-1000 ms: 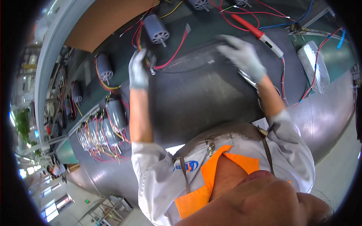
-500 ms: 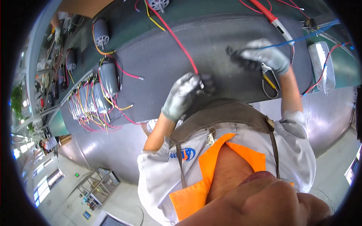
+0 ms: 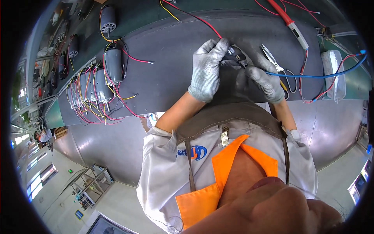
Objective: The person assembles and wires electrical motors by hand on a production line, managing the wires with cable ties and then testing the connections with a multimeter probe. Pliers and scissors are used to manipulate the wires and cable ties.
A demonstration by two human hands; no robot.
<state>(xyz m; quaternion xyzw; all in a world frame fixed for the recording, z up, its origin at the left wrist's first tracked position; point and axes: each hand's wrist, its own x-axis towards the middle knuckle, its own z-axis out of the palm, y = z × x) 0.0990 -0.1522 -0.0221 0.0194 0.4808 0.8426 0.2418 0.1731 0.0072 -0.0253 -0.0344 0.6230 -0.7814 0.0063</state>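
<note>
Closed around a small black part, my gloved left hand is in the middle of the dark mat. A red wire runs away from that part toward the back of the bench. Just right of it, my gloved right hand is closed on a blue wire, which stretches off to the right. The right fingertips are close to the black part's end; whether the wire touches it I cannot tell. Scissors lie behind my right hand, with a yellow-handled tool partly covered by it.
Several grey cylindrical motors with red and yellow leads stand along the left. A red and white pen-shaped tool lies at the back right. By the right edge is a clear plastic box. The dark mat covers the bench.
My left hand has moved up and to the right with the black part. My right hand has come down and left, bringing the blue wire beside it. The scissors show more fully.
</note>
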